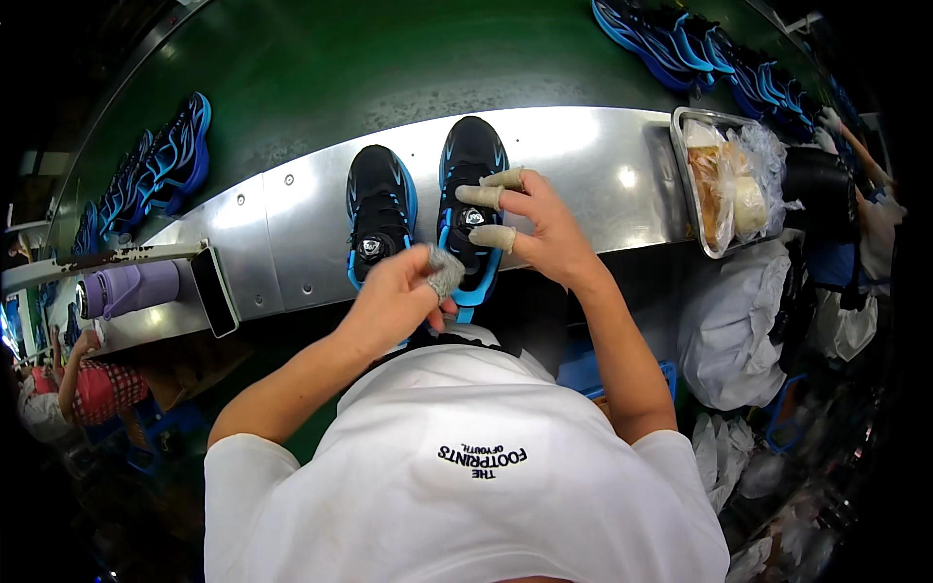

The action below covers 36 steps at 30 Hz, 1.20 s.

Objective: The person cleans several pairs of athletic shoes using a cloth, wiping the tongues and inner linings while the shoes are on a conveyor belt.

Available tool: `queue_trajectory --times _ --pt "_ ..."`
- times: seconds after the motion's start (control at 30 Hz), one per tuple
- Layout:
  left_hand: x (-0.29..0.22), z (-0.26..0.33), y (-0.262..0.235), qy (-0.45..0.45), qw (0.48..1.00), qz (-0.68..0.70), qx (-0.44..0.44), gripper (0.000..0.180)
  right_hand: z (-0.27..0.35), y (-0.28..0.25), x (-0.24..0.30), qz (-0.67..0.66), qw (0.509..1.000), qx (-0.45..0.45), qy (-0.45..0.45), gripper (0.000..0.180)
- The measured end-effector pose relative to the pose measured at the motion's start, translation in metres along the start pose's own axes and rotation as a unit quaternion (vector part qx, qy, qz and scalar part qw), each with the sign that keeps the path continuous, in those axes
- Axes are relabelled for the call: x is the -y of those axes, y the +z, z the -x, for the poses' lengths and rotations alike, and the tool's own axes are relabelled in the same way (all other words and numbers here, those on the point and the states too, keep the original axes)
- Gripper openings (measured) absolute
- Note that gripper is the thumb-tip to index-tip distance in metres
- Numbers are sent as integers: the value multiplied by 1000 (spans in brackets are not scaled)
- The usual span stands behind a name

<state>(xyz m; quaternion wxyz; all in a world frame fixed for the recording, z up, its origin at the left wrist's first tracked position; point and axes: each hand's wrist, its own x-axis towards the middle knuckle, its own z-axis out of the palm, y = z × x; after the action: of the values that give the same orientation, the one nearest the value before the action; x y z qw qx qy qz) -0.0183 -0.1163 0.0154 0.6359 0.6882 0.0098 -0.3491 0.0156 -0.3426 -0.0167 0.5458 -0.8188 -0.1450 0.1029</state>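
Two black sneakers with bright blue soles and trim stand side by side, toes pointing away from me. The right sneaker (473,146) has a round dial (472,217) on its tongue; the left sneaker (377,189) carries a similar one. My right hand (535,228) reaches over the right sneaker, beige covers on its fingertips. Its thumb and fingers are spread to either side of the dial. At that sneaker's heel, my left hand (403,291) is curled closed and slightly blurred, with grey fabric covering on its fingers. Whatever it pinches is hidden.
The sneakers stand on a metal ledge (583,146) beside a green belt (321,68). More sneakers rest at far left (155,165) and far right (671,49). A purple bottle (136,289) and a phone (214,291) lie left; a metal tray (680,146) of bagged items sits right. Other people work at both sides.
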Motion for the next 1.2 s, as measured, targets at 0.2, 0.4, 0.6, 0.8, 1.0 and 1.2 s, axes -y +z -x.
queue_trajectory --times 0.2,0.4,0.6,0.8,1.0,1.2 --pt "2 -3 16 -100 945 307 44 35 -4 13 7 90 995 -38 10 37" --pt "4 0 6 -130 962 224 91 33 4 30 10 140 986 -91 9 34" --pt "-6 18 -34 262 849 -353 -293 22 1 16 14 34 995 -93 17 29" --pt "28 5 -64 213 931 -260 -139 28 -15 15 16 35 995 -91 -9 26" --pt "22 7 -59 210 937 -229 -160 41 -31 15 16 51 995 -88 -23 25" --pt "26 8 -62 194 952 -194 -138 42 -59 22 17 143 987 -38 -60 24"
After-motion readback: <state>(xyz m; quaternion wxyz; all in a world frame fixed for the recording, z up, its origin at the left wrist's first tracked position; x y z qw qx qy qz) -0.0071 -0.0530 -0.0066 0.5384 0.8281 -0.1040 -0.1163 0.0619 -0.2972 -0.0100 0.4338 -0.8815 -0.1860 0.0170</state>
